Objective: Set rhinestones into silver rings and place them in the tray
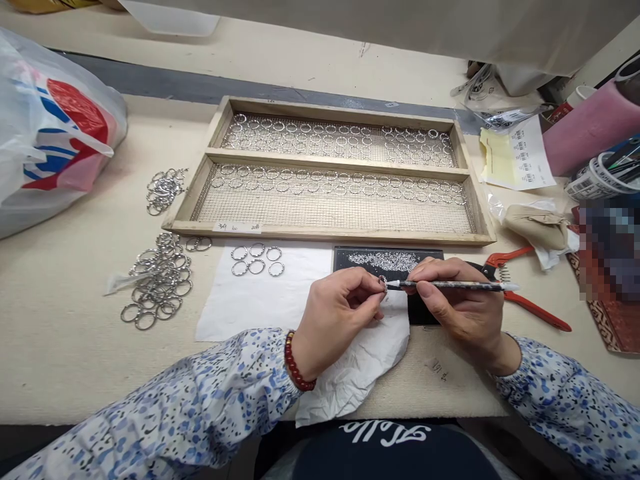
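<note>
Between the thumb and fingers of my left hand point(340, 313) is a small silver ring point(383, 283), mostly hidden by the fingertips. My right hand point(460, 307) grips a thin, dark-patterned pen-like tool point(467, 285), its pale tip at the ring. Behind both hands lies a black ridged tray point(425, 257) with many tiny shiny stones point(385, 261) scattered on it. Several silver rings point(257, 266) rest in two rows on white paper point(235, 300) to the left. A crumpled white tissue point(340, 393) lies under my left wrist.
A wooden mesh-bottomed frame point(330, 235) holding rows of rings stands behind. Loose rings point(155, 287) are heaped at left, near a plastic bag point(55, 133). At right are red-handled pliers point(537, 310), a pink roll point(593, 127) and a cup of tools point(603, 177).
</note>
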The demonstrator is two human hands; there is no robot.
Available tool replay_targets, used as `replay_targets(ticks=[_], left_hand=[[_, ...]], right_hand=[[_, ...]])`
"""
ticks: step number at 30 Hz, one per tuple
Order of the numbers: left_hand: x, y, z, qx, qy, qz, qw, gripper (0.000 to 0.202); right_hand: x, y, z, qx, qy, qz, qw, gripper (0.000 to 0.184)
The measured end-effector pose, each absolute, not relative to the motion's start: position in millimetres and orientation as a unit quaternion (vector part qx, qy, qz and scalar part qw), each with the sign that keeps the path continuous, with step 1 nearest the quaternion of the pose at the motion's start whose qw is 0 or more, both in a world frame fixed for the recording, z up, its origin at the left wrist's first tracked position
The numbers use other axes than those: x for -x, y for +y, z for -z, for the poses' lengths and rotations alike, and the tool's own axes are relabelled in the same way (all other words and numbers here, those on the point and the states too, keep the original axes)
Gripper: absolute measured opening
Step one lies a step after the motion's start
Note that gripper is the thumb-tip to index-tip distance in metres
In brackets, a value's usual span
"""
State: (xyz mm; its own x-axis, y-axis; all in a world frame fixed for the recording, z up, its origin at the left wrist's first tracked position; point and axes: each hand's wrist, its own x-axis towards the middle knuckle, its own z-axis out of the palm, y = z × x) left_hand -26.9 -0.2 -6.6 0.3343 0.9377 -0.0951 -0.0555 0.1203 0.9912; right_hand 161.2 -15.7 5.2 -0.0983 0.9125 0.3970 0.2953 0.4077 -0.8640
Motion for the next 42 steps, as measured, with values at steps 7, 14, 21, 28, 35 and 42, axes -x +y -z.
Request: replay_targets(ticks=[7, 14, 21, 28, 35, 42], left_hand=[[27.2, 0.3, 5.0, -0.525, 0.414, -0.402, 0.626, 0.002], [27.1, -0.1, 7.1, -0.53, 0.417, -0.398, 0.621, 0.002], [27.1, 0.2, 7.7, -0.533, 0.415, -0.4, 0.619, 0.002], [27.0, 0.2, 6.8, -0.527, 0.415, -0.4, 0.625, 0.001], [27.7, 0.2, 8.1, -0.542, 0.408, -0.409, 0.611, 0.002], [29.0, -0.4, 11.6, -0.563, 0.402, -0.42, 0.587, 0.004]], right_hand=[[-161.7, -15.2, -6.6, 0.439, -0.68, -0.304, 0.503, 0.015], [-162.0, -14.8, -5.7, 0.426, -0.683, -0.315, 0.503, 0.016], [-162.3, -13.8, -4.0, 0.42, -0.691, -0.311, 0.5, 0.019], [-162.7, -14.8, -5.1, 0.422, -0.682, -0.305, 0.514, 0.018], [-166.6, -12.5, -3.5, 0.468, -0.66, -0.262, 0.526, 0.01], [-173.6, -6.1, 0.9, 0.525, -0.682, -0.201, 0.468, 0.008]])
